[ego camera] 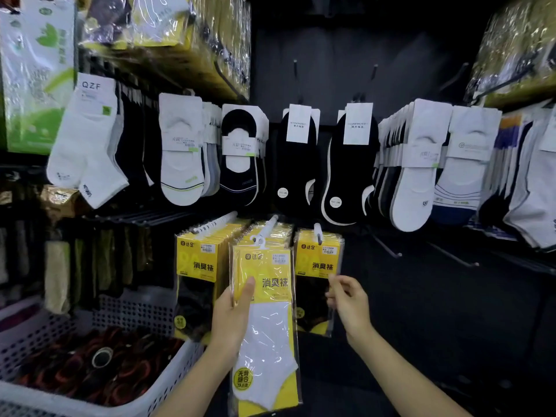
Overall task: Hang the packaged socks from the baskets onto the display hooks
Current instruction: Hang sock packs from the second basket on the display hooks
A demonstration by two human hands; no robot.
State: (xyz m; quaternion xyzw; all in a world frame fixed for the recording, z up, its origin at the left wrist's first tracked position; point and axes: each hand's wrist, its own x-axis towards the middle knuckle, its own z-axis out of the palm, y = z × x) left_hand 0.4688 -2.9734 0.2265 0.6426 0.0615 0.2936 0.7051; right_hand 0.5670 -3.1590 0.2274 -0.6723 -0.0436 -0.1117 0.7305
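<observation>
A green-and-white box [36, 73] is standing at upper left; carded black no-show socks [296, 164] are hanging against a dark back panel [391, 49].

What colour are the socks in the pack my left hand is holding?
White socks in a yellow-backed pack; the head view shows them best.

Head-worn view — close, facing forward-down at the display hooks [271, 226]

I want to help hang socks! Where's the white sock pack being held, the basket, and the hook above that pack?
white sock pack [267, 326]: head view, on the white sock inside the wrap.
basket [132, 311]: head view, on its holed back wall.
hook [271, 224]: head view, on its pale rod.
</observation>
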